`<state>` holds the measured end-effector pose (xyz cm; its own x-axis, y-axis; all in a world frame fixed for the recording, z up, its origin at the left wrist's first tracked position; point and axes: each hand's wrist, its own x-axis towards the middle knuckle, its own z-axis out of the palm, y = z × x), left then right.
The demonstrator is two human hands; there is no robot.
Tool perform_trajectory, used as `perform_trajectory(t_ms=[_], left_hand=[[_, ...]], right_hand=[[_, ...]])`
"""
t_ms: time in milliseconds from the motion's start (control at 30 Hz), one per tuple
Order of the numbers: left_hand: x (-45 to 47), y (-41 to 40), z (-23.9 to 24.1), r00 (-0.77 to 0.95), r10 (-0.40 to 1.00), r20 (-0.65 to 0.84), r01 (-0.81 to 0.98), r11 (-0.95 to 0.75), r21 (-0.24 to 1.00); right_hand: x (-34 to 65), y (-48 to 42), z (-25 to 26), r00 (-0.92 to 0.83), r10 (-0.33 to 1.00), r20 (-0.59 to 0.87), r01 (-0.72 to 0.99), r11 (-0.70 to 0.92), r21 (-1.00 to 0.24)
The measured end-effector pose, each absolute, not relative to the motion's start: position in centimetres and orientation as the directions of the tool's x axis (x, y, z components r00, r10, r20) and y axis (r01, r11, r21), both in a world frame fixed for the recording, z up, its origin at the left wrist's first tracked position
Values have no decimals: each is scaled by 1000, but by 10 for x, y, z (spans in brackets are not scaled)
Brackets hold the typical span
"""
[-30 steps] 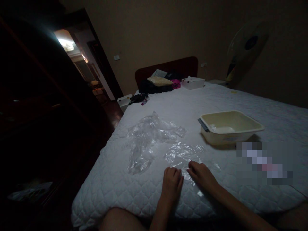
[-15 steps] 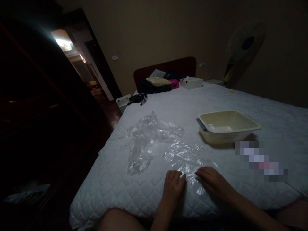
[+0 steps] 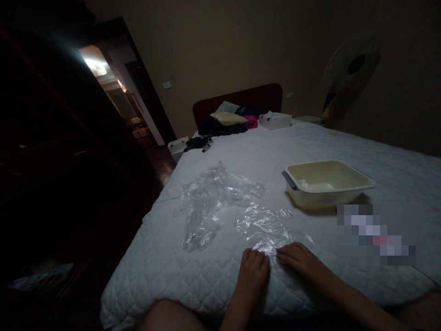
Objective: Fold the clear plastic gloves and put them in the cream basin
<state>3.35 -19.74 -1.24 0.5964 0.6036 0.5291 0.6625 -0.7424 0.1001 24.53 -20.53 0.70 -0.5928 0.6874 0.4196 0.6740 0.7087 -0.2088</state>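
Note:
A crumpled clear plastic bag [image 3: 263, 225] lies on the white quilted bed in front of me. My left hand [image 3: 254, 273] is at its near edge, fingers bent down and closed on the film. From the other side my right hand [image 3: 299, 261] pinches the same edge, its fingers together and pointing left. Only a small gap separates the two hands. A second, larger sheet of clear plastic [image 3: 210, 197] is spread out to the left, touched by neither hand. Beyond my right hand stands a cream plastic basin [image 3: 327, 198] with a grey handle.
A pixelated object [image 3: 377, 234] lies right of my hands, near the basin. Dark clothes [image 3: 220, 128], a pillow [image 3: 228, 118] and a white box [image 3: 274, 120] sit near the headboard [image 3: 265, 96]. A fan [image 3: 354, 64] stands at the back right.
The near end of the bag, which stretched between my wrists, no longer shows there. My left fingers have closed more over the edge, and my right hand has shifted slightly left.

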Motion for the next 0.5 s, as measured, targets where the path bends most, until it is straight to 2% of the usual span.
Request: perform_trajectory(t_ms=[133,300,500], left_hand=[[32,-197,-18,617,590,520,662,-747,63],[31,-196,-22,658,569,493,655,-756,-1],[31,-198,-21,674,563,479,649,-760,-20]], right_hand=[[243,-207,15,-578,731,363,664,680,-312],[237,-204,17,-524,774,355,699,629,-340],[223,-199,5,-316,861,399,784,474,-400]])
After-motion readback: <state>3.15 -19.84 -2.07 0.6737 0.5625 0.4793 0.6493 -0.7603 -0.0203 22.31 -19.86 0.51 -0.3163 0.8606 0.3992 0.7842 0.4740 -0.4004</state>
